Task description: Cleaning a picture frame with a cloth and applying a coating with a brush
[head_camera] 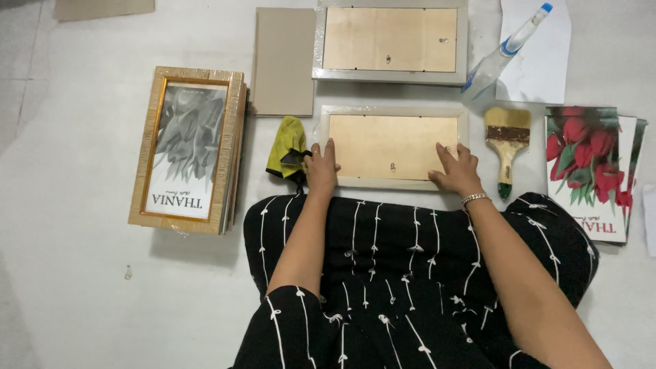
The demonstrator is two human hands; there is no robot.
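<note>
A picture frame (393, 146) lies face down on the white floor in front of my knees, its pale wooden backing up. My left hand (321, 168) rests flat on the frame's left end, fingers spread. My right hand (456, 171), with a bracelet at the wrist, presses on the frame's lower right corner. Neither hand grips anything. A yellow cloth (288, 145) lies just left of the frame, next to my left hand. A paintbrush (507, 140) with a wooden handle and green tip lies just right of the frame.
A second face-down frame (390, 41) lies further back, with a brown backing board (283, 60) to its left. A stack of gold frames (188, 150) stands at the left. Red flower prints (593, 167) lie at the right. A spray bottle (503, 50) rests on white paper.
</note>
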